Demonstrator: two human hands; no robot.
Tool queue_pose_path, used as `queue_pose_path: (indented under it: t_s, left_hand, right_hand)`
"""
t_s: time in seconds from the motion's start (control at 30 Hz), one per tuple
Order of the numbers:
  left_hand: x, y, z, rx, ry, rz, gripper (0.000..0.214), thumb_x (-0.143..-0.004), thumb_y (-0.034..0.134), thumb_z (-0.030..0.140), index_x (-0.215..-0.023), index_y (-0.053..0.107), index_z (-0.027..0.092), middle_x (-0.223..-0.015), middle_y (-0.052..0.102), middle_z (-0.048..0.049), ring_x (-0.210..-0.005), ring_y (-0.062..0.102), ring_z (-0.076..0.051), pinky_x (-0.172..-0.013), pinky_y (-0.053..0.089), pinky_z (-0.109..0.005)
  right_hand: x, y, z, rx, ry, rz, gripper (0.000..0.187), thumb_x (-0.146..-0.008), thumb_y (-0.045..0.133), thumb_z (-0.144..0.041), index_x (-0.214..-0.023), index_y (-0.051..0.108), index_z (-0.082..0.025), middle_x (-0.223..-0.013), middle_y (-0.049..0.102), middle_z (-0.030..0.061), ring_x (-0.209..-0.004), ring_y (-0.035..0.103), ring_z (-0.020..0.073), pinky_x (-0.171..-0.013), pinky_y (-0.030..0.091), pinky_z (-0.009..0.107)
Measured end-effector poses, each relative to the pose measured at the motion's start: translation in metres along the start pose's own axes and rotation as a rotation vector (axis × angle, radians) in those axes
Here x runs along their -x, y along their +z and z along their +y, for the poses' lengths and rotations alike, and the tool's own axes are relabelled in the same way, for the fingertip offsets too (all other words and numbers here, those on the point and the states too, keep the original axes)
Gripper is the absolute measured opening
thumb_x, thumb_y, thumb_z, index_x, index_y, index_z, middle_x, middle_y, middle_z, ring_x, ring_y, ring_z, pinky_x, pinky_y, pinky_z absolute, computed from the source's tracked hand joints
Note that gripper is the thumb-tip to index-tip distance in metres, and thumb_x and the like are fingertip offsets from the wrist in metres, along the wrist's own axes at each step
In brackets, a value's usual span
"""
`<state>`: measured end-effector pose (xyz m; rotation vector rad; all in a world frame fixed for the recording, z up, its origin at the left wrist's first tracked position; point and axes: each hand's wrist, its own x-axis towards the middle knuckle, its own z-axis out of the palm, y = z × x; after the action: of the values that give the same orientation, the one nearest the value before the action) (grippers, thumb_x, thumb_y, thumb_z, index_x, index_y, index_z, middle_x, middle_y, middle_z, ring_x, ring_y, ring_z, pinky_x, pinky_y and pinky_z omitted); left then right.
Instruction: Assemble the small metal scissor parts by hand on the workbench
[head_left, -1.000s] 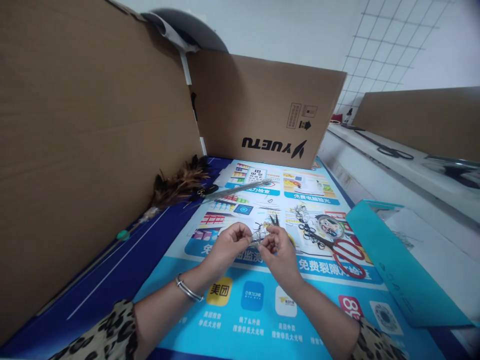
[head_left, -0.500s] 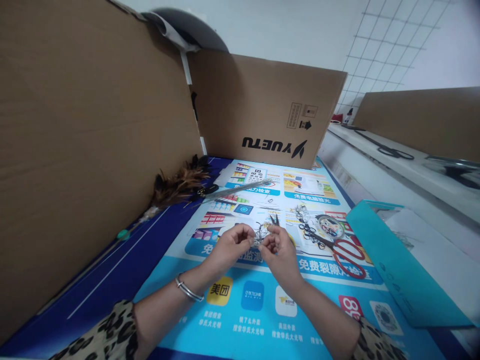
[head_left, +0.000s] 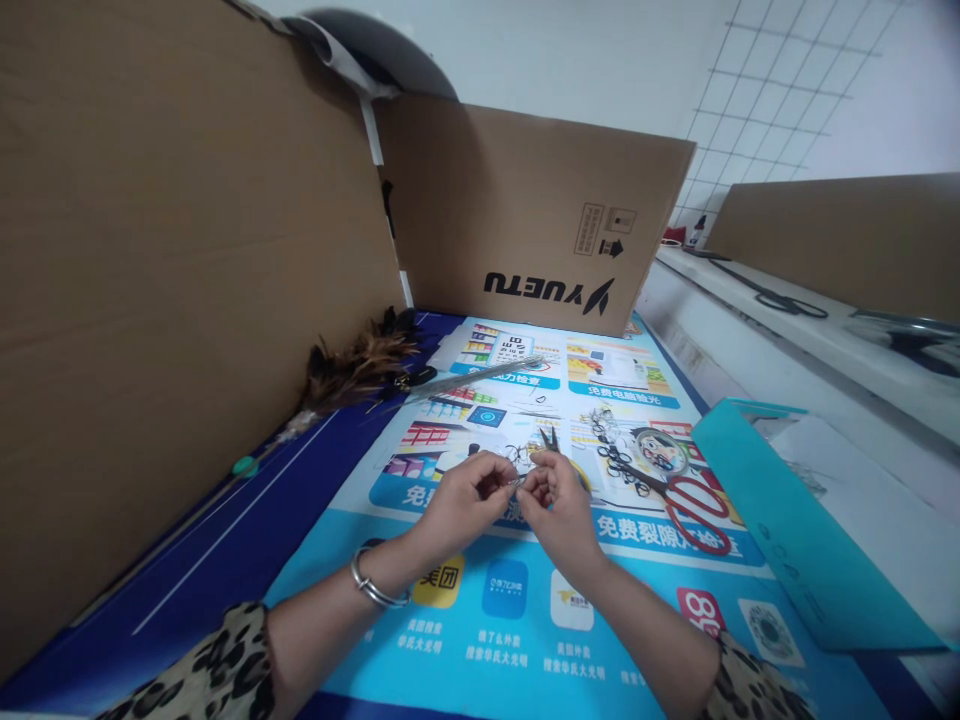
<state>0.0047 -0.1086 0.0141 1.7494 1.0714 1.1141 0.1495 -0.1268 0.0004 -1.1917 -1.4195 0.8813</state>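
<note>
Both hands meet low over the printed mat (head_left: pixel 360 610). My left hand (head_left: pixel 471 495) is closed in a pinch, thumb against forefinger, and my right hand (head_left: pixel 556 498) pinches close beside it. A thin wire piece (head_left: pixel 517 481) lies between the two sets of fingertips; its exact shape is too small to make out. Just beyond the fingers are some thin bent wires (head_left: pixel 519 456). Behind my right hand, the dark pointed tips of a small tool (head_left: pixel 550 440) show; the rest of it is hidden.
Red-handled scissors (head_left: pixel 699 514) lie to the right, near small black loops (head_left: pixel 626 470) and a round clear container (head_left: pixel 660 453). A bundle of straight wires (head_left: pixel 480 376) is farther back. A feather duster (head_left: pixel 360 360) rests by the cardboard wall (head_left: pixel 187 300). A teal box (head_left: pixel 817 560) stands at right.
My left hand has turned slightly, and its fingertips have come closer to my right fingertips. The bent wires that stood up between my fingers now show beyond them.
</note>
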Motion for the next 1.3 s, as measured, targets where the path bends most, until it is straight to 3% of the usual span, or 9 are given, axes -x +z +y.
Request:
queue_pose_path:
  t_s: [0.13, 0.37, 0.53, 1.0, 1.3]
  left_hand:
    - [0.0006, -0.0007, 0.0016, -0.027, 0.001, 0.003, 0.005, -0.071, 0.055, 0.017, -0.075, 0.058, 0.017, -0.069, 0.053, 0.0000, -0.062, 0.045, -0.012, -0.058, 0.037, -0.022]
    - [-0.0028, -0.0025, -0.0043, 0.306, -0.144, -0.020, 0.010, -0.071, 0.058, 0.022, -0.078, 0.054, 0.016, -0.068, 0.049, 0.0015, -0.060, 0.043, -0.010, -0.054, 0.035, -0.020]
    - [-0.0033, -0.0033, -0.0042, 0.414, -0.196, -0.061, 0.010, -0.072, 0.059, 0.022, -0.077, 0.053, 0.016, -0.068, 0.049, 0.0024, -0.057, 0.042, -0.008, -0.053, 0.034, -0.019]
    - [-0.0038, -0.0009, -0.0079, 0.308, -0.119, -0.091, 0.007, -0.071, 0.058, 0.019, -0.077, 0.055, 0.016, -0.069, 0.050, 0.0013, -0.062, 0.044, -0.010, -0.058, 0.036, -0.021]
    - [-0.0033, -0.0023, -0.0056, 0.396, -0.169, -0.097, 0.011, -0.073, 0.058, 0.020, -0.081, 0.053, 0.015, -0.071, 0.048, 0.0019, -0.063, 0.043, -0.009, -0.057, 0.034, -0.019]
  right_hand:
    - [0.0003, 0.0002, -0.0015, 0.021, -0.018, 0.002, 0.036, -0.071, 0.055, -0.013, -0.104, 0.044, -0.021, -0.069, 0.053, -0.0038, -0.058, 0.050, 0.0105, -0.053, 0.042, 0.022]
    - [0.0018, -0.0013, -0.0045, 0.046, -0.038, 0.019, 0.038, -0.071, 0.056, -0.014, -0.107, 0.044, -0.021, -0.073, 0.055, -0.0020, -0.059, 0.052, 0.0108, -0.054, 0.043, 0.023]
    - [0.0029, -0.0012, -0.0043, 0.068, -0.047, 0.030, 0.040, -0.071, 0.057, -0.013, -0.108, 0.045, -0.021, -0.076, 0.054, -0.0015, -0.062, 0.051, 0.0110, -0.059, 0.044, 0.024]
    - [0.0019, -0.0019, -0.0032, 0.055, -0.067, 0.033, 0.036, -0.074, 0.054, -0.013, -0.108, 0.044, -0.021, -0.075, 0.054, -0.0016, -0.061, 0.051, 0.0108, -0.057, 0.044, 0.023]
    - [0.0001, -0.0036, -0.0003, 0.125, -0.096, 0.023, 0.039, -0.072, 0.055, -0.013, -0.108, 0.044, -0.020, -0.077, 0.056, -0.0011, -0.059, 0.049, 0.0100, -0.056, 0.043, 0.023]
